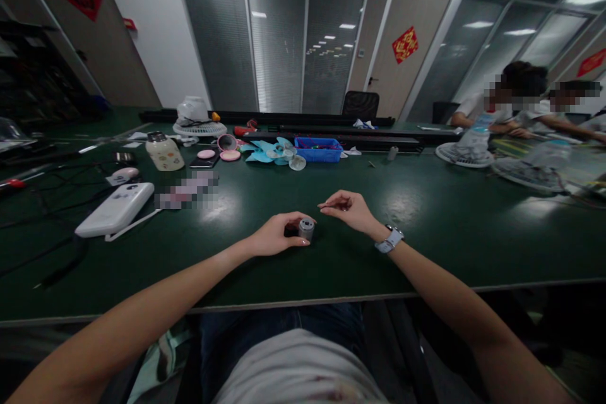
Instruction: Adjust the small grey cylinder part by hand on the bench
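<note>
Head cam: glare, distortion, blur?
Head view: glare patches on the green table, left of the left hand and right of the right hand; head view: lens distortion, wood doors leaning outward at top; head view: small piece in the right hand too indistinct to identify.

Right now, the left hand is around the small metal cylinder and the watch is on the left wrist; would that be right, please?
Not quite: the head view shows the watch on the wrist of the right hand, not the left. The left hand is indeed around the small metal cylinder.
</note>
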A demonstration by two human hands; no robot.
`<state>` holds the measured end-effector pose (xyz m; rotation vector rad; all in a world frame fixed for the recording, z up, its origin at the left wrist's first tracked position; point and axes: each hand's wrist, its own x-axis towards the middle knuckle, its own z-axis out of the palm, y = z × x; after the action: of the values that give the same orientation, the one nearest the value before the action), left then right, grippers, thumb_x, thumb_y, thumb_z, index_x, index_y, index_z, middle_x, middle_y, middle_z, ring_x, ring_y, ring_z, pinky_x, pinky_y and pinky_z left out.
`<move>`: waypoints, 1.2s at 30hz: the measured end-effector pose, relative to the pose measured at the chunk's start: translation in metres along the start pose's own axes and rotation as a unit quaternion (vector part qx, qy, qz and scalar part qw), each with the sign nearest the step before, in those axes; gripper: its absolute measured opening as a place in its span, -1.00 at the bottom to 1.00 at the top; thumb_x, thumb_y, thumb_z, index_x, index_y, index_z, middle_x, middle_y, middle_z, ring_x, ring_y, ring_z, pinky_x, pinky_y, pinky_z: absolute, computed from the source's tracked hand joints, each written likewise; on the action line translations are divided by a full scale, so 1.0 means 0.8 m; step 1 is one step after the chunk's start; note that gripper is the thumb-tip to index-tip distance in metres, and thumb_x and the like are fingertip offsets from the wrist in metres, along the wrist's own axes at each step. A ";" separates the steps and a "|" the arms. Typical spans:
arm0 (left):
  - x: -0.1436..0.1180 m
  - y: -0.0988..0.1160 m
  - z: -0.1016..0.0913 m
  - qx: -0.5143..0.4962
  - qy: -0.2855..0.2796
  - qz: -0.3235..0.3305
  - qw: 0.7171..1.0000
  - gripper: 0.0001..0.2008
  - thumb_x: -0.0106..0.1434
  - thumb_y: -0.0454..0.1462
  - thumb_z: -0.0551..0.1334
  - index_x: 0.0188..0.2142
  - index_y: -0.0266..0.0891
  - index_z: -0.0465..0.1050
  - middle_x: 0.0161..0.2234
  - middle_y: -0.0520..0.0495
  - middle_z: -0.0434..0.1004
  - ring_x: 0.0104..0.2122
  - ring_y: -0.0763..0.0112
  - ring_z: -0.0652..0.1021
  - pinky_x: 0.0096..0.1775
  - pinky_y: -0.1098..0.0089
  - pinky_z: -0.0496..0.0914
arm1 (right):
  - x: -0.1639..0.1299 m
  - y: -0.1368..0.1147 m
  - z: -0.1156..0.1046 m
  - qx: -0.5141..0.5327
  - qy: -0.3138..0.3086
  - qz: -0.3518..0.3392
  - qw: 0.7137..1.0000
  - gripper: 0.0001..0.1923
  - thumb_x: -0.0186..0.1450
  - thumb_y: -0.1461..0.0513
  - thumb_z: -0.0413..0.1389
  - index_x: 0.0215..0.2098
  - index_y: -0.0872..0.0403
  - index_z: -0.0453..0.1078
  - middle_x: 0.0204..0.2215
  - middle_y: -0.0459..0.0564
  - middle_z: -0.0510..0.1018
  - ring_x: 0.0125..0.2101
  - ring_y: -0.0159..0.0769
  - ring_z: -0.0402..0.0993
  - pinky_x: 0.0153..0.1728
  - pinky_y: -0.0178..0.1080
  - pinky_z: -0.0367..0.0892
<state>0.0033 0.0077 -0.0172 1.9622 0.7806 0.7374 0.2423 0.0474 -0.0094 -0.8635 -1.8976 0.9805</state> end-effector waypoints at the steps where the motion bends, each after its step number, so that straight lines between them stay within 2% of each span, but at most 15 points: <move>1: 0.000 0.000 0.000 -0.002 0.001 0.001 1.000 -0.57 0.13 -0.33 0.38 0.01 -0.28 0.42 -0.06 -0.16 0.56 -0.06 0.21 0.56 0.02 0.21 0.39 | -0.001 -0.007 0.007 0.012 0.006 -0.009 1.000 -0.64 0.12 0.03 0.31 -0.27 0.11 0.43 -0.24 0.09 0.66 -0.24 -0.20 0.61 -0.28 -0.20 0.44; 3: 0.001 -0.001 0.001 -0.004 0.004 0.001 1.000 -0.56 0.13 -0.33 0.38 0.02 -0.28 0.41 -0.08 -0.15 0.56 -0.08 0.21 0.56 0.02 0.22 0.39 | -0.003 -0.022 0.022 0.027 0.006 -0.021 0.999 -0.65 0.12 0.02 0.31 -0.29 0.09 0.42 -0.25 0.07 0.66 -0.25 -0.20 0.61 -0.27 -0.18 0.46; 8: 0.002 -0.005 0.003 -0.003 0.006 0.001 1.000 -0.52 0.14 -0.31 0.37 0.05 -0.32 0.37 -0.08 -0.17 0.56 -0.09 0.19 0.56 -0.02 0.21 0.41 | -0.006 -0.042 0.043 0.008 0.000 -0.033 0.999 -0.73 0.11 0.09 0.34 -0.34 0.10 0.49 -0.41 -0.01 0.64 -0.44 -0.31 0.53 -0.40 -0.25 0.38; 14: 0.002 -0.008 0.003 -0.006 0.004 0.009 1.000 -0.56 0.14 -0.31 0.37 0.02 -0.30 0.38 -0.07 -0.15 0.55 -0.07 0.21 0.55 0.00 0.21 0.40 | -0.004 -0.039 0.043 -0.014 -0.009 -0.034 0.999 -0.77 0.13 0.10 0.32 -0.37 0.09 0.53 -0.44 -0.04 0.60 -0.49 -0.36 0.43 -0.46 -0.29 0.28; 21: 0.001 -0.005 0.003 -0.004 0.004 0.007 1.000 -0.62 0.15 -0.30 0.36 -0.04 -0.30 0.39 -0.15 -0.12 0.56 -0.12 0.22 0.56 -0.06 0.22 0.42 | -0.006 -0.035 0.042 0.001 -0.022 -0.023 0.999 -0.75 0.11 0.09 0.34 -0.37 0.09 0.52 -0.48 -0.07 0.58 -0.53 -0.39 0.41 -0.49 -0.31 0.28; 26: 0.001 -0.005 0.003 0.001 0.004 0.007 1.000 -0.60 0.15 -0.30 0.37 -0.02 -0.29 0.40 -0.13 -0.12 0.56 -0.11 0.22 0.56 -0.04 0.23 0.40 | -0.006 -0.029 0.041 0.047 -0.032 -0.003 0.998 -0.67 0.13 0.05 0.31 -0.25 0.09 0.49 -0.41 -0.04 0.62 -0.43 -0.34 0.54 -0.42 -0.30 0.39; 32: 0.001 -0.008 0.002 0.002 -0.001 0.013 1.000 -0.55 0.16 -0.30 0.36 0.04 -0.25 0.38 -0.06 -0.14 0.55 -0.06 0.21 0.55 0.02 0.22 0.37 | -0.004 -0.023 0.037 0.071 0.001 0.025 0.997 -0.64 0.20 0.04 0.24 -0.13 0.08 0.42 -0.50 -0.09 0.61 -0.54 -0.39 0.48 -0.53 -0.35 0.32; 36: 0.001 -0.009 0.003 0.006 0.001 0.016 1.000 -0.54 0.16 -0.31 0.36 0.05 -0.28 0.37 -0.06 -0.15 0.55 -0.07 0.22 0.55 0.01 0.22 0.38 | -0.007 -0.027 0.037 0.080 0.004 0.025 0.996 -0.59 0.19 0.07 0.26 -0.06 0.06 0.38 -0.35 -0.02 0.65 -0.43 -0.35 0.54 -0.50 -0.35 0.34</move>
<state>0.0035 0.0103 -0.0244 1.9890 0.7577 0.7557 0.2141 0.0237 -0.0035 -0.8233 -1.7712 1.1406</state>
